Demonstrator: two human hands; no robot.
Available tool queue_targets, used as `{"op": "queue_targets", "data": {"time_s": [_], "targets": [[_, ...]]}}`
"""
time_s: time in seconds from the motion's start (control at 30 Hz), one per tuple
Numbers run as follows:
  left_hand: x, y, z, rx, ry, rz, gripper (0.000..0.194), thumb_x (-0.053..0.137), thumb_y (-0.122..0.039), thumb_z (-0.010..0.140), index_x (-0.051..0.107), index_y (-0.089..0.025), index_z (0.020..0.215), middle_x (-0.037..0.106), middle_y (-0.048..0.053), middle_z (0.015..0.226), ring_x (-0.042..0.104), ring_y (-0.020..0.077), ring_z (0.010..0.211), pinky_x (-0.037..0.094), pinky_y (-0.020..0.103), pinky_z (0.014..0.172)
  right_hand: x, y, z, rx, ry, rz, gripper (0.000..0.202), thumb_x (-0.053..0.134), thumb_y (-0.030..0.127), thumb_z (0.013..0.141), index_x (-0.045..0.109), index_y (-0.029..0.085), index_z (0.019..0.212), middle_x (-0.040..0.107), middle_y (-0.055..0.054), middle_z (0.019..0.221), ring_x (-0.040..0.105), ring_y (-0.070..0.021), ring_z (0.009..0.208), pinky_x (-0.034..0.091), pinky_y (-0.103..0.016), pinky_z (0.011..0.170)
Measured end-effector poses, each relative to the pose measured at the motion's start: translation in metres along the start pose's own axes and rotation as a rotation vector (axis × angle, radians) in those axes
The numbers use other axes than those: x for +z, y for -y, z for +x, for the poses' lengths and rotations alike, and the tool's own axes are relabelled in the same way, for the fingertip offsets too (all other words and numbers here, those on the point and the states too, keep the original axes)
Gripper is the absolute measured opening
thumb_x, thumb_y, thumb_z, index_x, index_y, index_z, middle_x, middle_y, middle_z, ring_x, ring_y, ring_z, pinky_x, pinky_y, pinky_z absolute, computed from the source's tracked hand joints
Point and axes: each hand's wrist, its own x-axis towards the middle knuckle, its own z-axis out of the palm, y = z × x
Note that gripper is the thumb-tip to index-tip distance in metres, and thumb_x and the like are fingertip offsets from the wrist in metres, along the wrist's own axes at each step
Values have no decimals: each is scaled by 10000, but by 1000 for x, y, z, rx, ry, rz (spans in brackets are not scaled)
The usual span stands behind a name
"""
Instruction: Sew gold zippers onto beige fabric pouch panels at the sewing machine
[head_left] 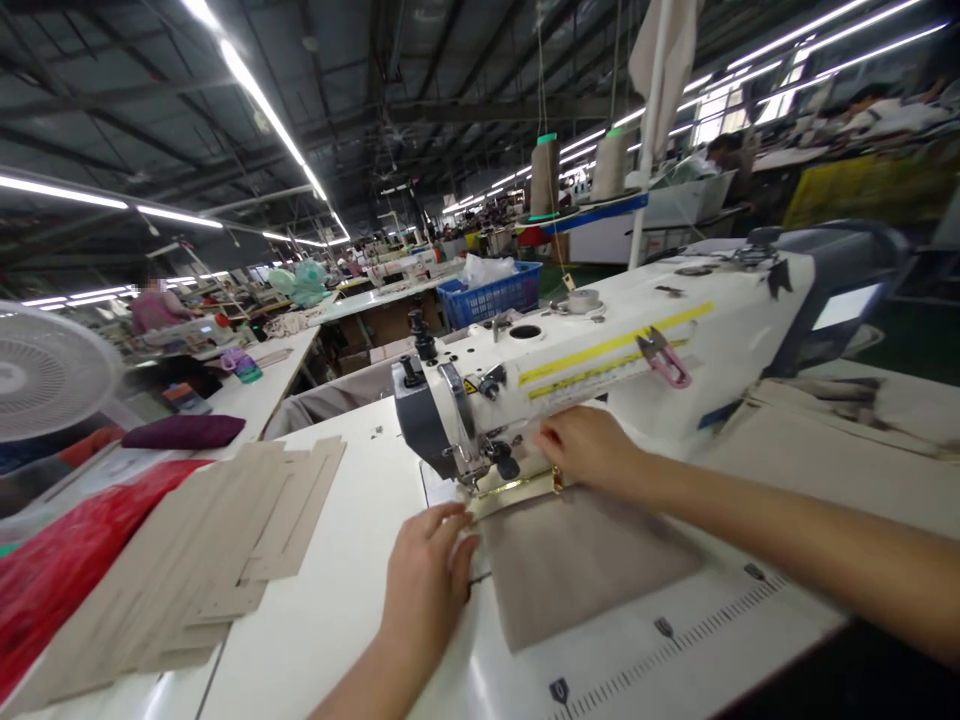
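A white sewing machine (600, 350) stands over a taupe fabric piece (585, 570), which lies flat on the white table. Along the fabric's upper edge runs a gold-toothed zipper (506, 489) with a gold pull (557, 480), its left end at the needle area. My left hand (429, 575) has its fingertips at the fabric's upper left corner, beside the presser foot; the thumb is apart from the fingers. My right hand (589, 445) is closed just above the zipper pull, against the machine's arm side; what its fingers hold, if anything, is hidden.
Stacked beige pieces (202, 550) lie at the left, beside red plastic (82, 560) and a fan (52, 370). Pink-handled snips (664, 358) rest on the machine. More fabric (810, 460) sits at the right. Behind are a blue crate (491, 295) and a person (157, 308).
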Motion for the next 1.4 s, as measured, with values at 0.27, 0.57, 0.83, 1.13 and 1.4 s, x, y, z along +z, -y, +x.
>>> {"op": "queue_targets", "data": {"time_s": [0.27,0.57,0.83,1.13,1.4], "targets": [[27,21,12,191,-46,121,257,415,-131,898,665,-163,850,702,105,991,664,216,927,540,400,853,58,50,-26,-489,-81,175,222,419,55,852,621,73,942,620,-133,1008,558,-211,976,447,-331,908],[24,22,15,255,-52,148,239,412,-122,899,648,-131,860,707,122,966,671,238,910,563,406,810,68,44,-24,-354,-83,396,264,358,41,878,596,106,972,624,-88,998,569,-174,882,467,-294,867],[26,20,17,207,3,142,222,428,-139,899,637,-149,825,706,107,962,660,220,930,530,381,871,73,40,-18,-383,-74,429,276,370,43,864,612,120,970,630,-99,1037,569,-191,994,446,-316,926],[30,25,16,154,23,129,209,445,-158,899,637,-152,816,697,113,988,649,228,951,519,399,876,67,41,-15,-354,-35,441,262,385,65,876,619,144,960,634,-94,1036,559,-195,1030,444,-325,914],[30,24,18,132,-2,104,187,459,-146,883,624,-166,798,700,96,965,655,215,912,524,391,859,67,42,-13,-354,-52,434,256,380,73,884,625,142,911,639,-97,997,560,-194,1017,433,-319,919]]}}
